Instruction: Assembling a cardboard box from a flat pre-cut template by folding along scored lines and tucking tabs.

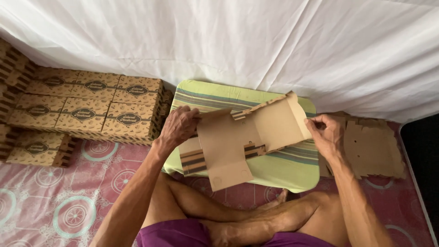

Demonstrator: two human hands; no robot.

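Both hands, left (179,126) and right (325,132), pinch a half-folded cardboard box (238,139), fingertips partly hidden behind its flaps

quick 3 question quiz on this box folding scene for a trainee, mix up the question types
1. True or false: both hands grip the same unfolded cardboard blank.
2. Where do the finished boxes stand: A) by the left hand, B) by the right hand, C) on the person's lap?
3. Fill in: the pile of flat blanks lies beside the ___ hand.

Key
1. True: one hand holds each side.
2. A: stacked by the left hand, near the white sheet.
3. Right, next to the striped green cushion.
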